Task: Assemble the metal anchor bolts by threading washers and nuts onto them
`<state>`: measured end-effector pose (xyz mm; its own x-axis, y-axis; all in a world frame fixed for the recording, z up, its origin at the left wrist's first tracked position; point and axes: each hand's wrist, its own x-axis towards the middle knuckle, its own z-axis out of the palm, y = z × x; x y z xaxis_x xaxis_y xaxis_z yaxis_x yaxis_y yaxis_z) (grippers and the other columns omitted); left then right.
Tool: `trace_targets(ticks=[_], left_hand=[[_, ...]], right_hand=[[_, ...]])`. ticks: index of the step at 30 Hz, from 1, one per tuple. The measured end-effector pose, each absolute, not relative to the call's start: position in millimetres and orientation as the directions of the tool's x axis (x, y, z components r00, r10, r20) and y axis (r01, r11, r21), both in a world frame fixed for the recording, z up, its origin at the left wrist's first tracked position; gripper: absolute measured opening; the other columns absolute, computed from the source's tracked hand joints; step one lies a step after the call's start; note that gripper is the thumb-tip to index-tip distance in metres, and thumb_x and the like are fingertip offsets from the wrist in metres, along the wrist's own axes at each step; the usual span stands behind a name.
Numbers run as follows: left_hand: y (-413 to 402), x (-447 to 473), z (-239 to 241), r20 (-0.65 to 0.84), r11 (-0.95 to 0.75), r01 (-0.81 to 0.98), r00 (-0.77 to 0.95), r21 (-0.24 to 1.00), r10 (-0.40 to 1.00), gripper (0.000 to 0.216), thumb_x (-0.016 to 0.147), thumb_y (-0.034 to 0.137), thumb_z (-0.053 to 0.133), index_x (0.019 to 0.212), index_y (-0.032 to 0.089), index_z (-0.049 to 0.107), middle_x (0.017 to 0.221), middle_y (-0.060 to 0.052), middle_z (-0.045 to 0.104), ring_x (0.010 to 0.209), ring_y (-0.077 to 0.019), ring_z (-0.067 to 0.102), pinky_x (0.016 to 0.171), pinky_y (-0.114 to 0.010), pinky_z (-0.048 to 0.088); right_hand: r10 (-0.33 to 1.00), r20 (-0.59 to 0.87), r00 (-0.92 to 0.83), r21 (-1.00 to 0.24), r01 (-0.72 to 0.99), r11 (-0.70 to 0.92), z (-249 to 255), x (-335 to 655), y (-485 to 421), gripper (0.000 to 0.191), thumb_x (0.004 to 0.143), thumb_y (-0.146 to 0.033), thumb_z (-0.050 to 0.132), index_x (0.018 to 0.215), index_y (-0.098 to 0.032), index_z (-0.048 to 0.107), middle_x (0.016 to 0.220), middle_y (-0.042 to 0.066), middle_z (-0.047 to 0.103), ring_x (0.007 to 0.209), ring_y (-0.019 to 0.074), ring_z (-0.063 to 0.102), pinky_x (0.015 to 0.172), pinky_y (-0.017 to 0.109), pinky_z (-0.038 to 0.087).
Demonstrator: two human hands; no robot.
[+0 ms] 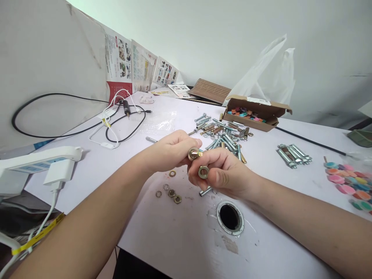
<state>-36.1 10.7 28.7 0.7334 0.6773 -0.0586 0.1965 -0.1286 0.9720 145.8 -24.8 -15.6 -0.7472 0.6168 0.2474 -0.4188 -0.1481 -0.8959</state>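
My left hand (171, 150) is closed around a brass-coloured bolt (194, 154), whose end points towards me. Between the thumb and fingers of my right hand (225, 170) is a hex nut (203, 172), just below the bolt's end. The right fingertips also reach up beside the bolt; whether they touch it I cannot tell. Below my hands lie a washer (172, 173), spring washers (158, 193) and loose nuts (177, 199). A metal sleeve (205, 191) shows partly under my right hand. Behind the hands spreads a pile of bolts and sleeves (228, 141).
A cardboard box (252, 120) of coloured pieces stands behind the pile, beside a white plastic bag (261, 73). Assembled anchor bolts (293, 155) and colourful discs (347, 182) lie right. A round table hole (230, 217) is in front. Left are cables and a power strip (40, 161).
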Motion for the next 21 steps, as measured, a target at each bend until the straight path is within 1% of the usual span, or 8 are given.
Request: trace_targets(ticks=[3,6,9,12,15,17,19,21], left_hand=[[11.3,-37.2,26.4,-0.076,-0.108,0.202,0.732,0.973,0.678,0.047,0.092,0.029,0.04,0.048,0.017,0.029,0.039,0.003,0.028,0.037,-0.0051,0.024,0.041,-0.024,0.016],[11.4,-37.3,25.1,-0.081,-0.09,0.191,0.734,0.978,0.674,0.045,0.091,0.028,0.041,0.048,0.017,0.029,0.04,0.003,0.028,0.039,-0.0053,0.023,0.042,-0.025,0.015],[10.6,-36.0,26.6,-0.075,-0.093,0.189,0.725,0.978,0.684,0.045,0.089,0.027,0.04,0.047,0.017,0.029,0.04,0.002,0.028,0.041,-0.0055,0.023,0.044,-0.025,0.017],[10.3,-33.7,29.7,-0.053,-0.159,0.238,0.693,0.958,0.719,0.047,0.088,0.027,0.041,0.044,0.016,0.029,0.042,0.003,0.027,0.043,-0.0051,0.022,0.046,-0.024,0.02],[11.9,-31.7,30.4,-0.043,-0.21,0.289,0.673,0.934,0.738,0.046,0.088,0.026,0.041,0.044,0.016,0.029,0.044,0.003,0.026,0.046,-0.0051,0.021,0.047,-0.024,0.02],[13.6,-30.9,28.9,-0.063,-0.191,0.3,0.668,0.935,0.741,0.045,0.089,0.026,0.041,0.047,0.016,0.028,0.047,0.003,0.024,0.047,-0.0052,0.018,0.046,-0.024,0.017],[15.2,-30.6,27.0,-0.125,-0.094,0.28,0.672,0.955,0.73,0.043,0.09,0.029,0.042,0.051,0.017,0.026,0.049,0.004,0.02,0.047,-0.0053,0.015,0.045,-0.023,0.015],[16.6,-30.8,25.6,-0.227,0.084,0.231,0.707,0.969,0.67,0.043,0.091,0.033,0.043,0.055,0.019,0.024,0.051,0.005,0.016,0.046,-0.0052,0.013,0.044,-0.022,0.014]], right_hand=[[0.591,0.229,-0.773,-0.896,-0.405,-0.182,-16.4,147.8,-24.3,0.023,0.085,-0.031,0.076,0.107,-0.023,0.076,0.08,0.001,0.068,0.073,0.0094,0.061,0.069,0.024,0.048],[0.593,0.214,-0.776,-0.897,-0.396,-0.195,-15.7,148.3,-25.1,0.026,0.08,-0.029,0.08,0.106,-0.024,0.076,0.085,0.002,0.071,0.073,0.0092,0.063,0.066,0.022,0.049],[0.62,0.2,-0.759,-0.895,-0.399,-0.2,-13.4,146.8,-27.5,0.026,0.076,-0.025,0.083,0.102,-0.023,0.077,0.081,0.002,0.071,0.069,0.0088,0.063,0.062,0.021,0.049],[0.696,0.179,-0.696,-0.898,-0.404,-0.173,-10.1,143.3,-30.1,0.021,0.074,-0.022,0.084,0.093,-0.022,0.077,0.073,0.0,0.068,0.058,0.0065,0.058,0.053,0.019,0.046],[0.786,0.158,-0.598,-0.937,-0.342,-0.071,-7.7,139.7,-31.4,0.016,0.069,-0.016,0.085,0.081,-0.018,0.076,0.066,-0.002,0.066,0.053,0.0056,0.053,0.047,0.018,0.042],[0.826,0.17,-0.538,-0.959,-0.282,0.014,-7.6,138.3,-31.5,0.014,0.067,-0.016,0.086,0.076,-0.017,0.074,0.062,-0.002,0.064,0.052,0.0063,0.052,0.046,0.018,0.04],[0.858,0.223,-0.462,-0.966,-0.224,0.13,-8.5,138.1,-31.4,0.015,0.069,-0.02,0.085,0.072,-0.016,0.072,0.06,-0.002,0.061,0.054,0.0078,0.053,0.048,0.02,0.041],[0.881,0.329,-0.341,-0.943,-0.163,0.289,-9.7,138.7,-30.9,0.017,0.071,-0.024,0.084,0.07,-0.016,0.069,0.06,-0.002,0.06,0.058,0.0095,0.054,0.053,0.023,0.044]])
